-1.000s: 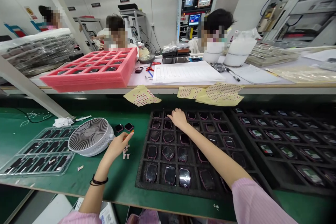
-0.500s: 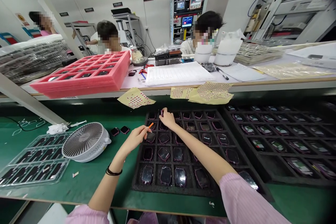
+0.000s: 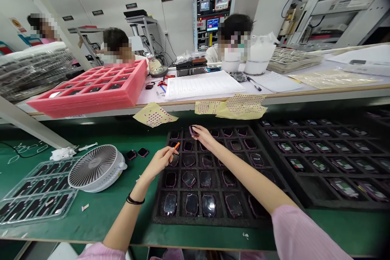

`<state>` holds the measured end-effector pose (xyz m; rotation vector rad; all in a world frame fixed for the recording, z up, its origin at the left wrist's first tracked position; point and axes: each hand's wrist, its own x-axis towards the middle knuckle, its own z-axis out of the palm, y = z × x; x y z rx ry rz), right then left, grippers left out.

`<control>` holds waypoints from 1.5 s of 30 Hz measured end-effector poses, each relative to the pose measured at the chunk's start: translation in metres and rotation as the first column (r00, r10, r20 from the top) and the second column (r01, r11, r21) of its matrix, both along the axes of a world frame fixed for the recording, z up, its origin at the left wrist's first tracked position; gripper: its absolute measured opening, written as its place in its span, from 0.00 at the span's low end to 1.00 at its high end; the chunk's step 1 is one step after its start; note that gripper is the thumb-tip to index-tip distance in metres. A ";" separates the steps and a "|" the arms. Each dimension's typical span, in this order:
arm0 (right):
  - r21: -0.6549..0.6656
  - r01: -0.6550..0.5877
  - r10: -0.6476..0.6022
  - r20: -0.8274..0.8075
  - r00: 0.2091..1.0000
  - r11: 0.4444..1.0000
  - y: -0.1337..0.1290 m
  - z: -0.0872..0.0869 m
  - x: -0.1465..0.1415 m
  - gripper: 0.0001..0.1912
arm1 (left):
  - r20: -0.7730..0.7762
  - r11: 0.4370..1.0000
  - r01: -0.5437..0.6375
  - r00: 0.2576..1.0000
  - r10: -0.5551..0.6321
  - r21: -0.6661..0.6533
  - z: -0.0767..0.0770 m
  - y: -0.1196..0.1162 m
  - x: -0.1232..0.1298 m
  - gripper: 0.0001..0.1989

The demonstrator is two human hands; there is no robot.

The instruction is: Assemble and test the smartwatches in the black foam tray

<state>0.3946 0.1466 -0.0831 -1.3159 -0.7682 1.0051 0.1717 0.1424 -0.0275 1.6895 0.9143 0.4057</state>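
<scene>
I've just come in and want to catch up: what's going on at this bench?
A person's right hand holds a purple-framed watch unit, tilted, at the far row of a black foam tray. Their left hand holds a thin orange tool near the tray's left side. More such units sit in the tray's pockets. To the left, two similar units lie on the green bench beside a round fan.

Orange stick [image 3: 176,146] in left grip [image 3: 159,161], purple-rimmed piece [image 3: 192,131] in right grip [image 3: 203,136] over black foam tray [image 3: 199,220]
</scene>
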 end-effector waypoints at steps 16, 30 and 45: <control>0.185 -0.108 0.201 -0.610 0.766 0.977 -0.085 -0.002 -0.023 0.14 | 0.217 0.940 0.162 0.971 -0.098 -0.301 -0.028 -0.044 0.052 0.22; 0.244 -0.079 0.210 -0.580 0.787 0.967 -0.093 0.011 -0.031 0.17 | 0.215 0.950 0.173 0.970 -0.117 -0.260 -0.030 -0.046 0.053 0.22; 0.202 -0.089 0.170 -0.426 0.888 0.975 -0.099 0.017 -0.033 0.16 | 0.200 0.959 0.156 0.974 -0.109 -0.237 -0.028 -0.044 0.051 0.23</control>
